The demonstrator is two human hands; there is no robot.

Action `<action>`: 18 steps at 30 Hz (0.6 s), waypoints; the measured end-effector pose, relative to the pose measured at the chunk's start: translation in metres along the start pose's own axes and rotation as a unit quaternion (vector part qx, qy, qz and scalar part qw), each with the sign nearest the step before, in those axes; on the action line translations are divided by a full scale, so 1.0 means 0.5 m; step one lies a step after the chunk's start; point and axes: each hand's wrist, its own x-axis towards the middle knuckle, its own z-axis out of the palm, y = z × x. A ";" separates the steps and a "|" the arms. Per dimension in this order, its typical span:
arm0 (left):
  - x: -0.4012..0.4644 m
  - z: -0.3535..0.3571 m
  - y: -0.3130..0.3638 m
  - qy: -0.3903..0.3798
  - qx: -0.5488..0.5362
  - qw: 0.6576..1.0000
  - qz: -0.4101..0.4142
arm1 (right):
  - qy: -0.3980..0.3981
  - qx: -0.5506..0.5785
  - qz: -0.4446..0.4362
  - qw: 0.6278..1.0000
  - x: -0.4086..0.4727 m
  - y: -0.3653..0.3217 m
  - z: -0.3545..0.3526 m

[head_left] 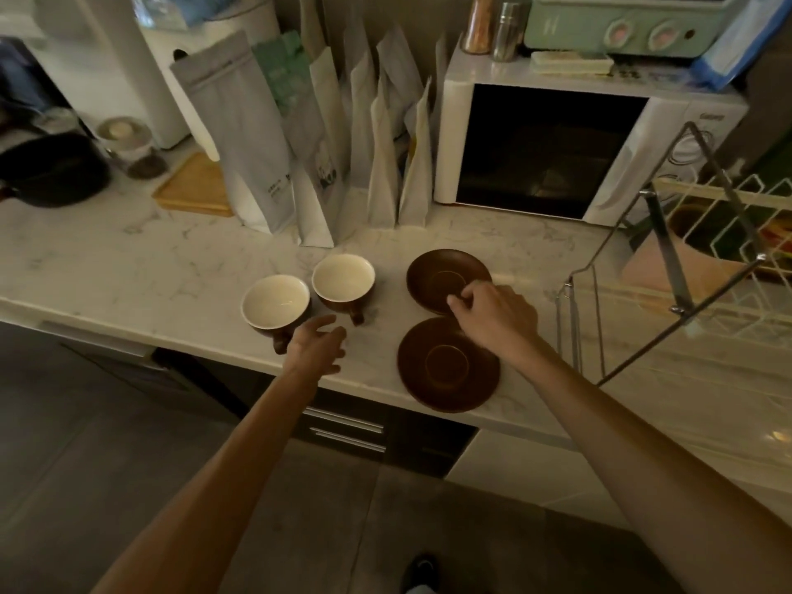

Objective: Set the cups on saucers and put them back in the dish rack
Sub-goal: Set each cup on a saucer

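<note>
While both arms reach over the marble counter [128,259], the microwave [553,152] serves as landmark. Well to its left and nearer the counter edge stand two upright cups, the left cup [275,304] touching the right cup [343,281]. Beside their handles hovers the left hand [319,347], open and empty. Below the microwave lie the far saucer [441,272] and the near saucer [445,370], both bare; the right hand [493,312] pinches the far saucer's near rim. Right of them stands the wire dish rack [668,267].

Brand name at the microwave's [591,152] top right corner too blurred to read, small print on a grey bag [240,135] illegible
</note>
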 end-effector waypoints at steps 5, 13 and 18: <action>0.005 -0.022 0.023 0.029 -0.052 0.998 0.005 | -0.017 0.039 -0.028 0.999 0.046 -0.077 -0.019; 0.024 0.010 0.052 0.034 -0.132 0.989 -0.051 | -0.098 0.123 -0.028 0.987 0.097 -0.155 0.003; 0.062 0.034 0.051 0.063 -0.148 0.985 -0.063 | -0.144 0.161 -0.011 0.976 0.128 -0.173 0.033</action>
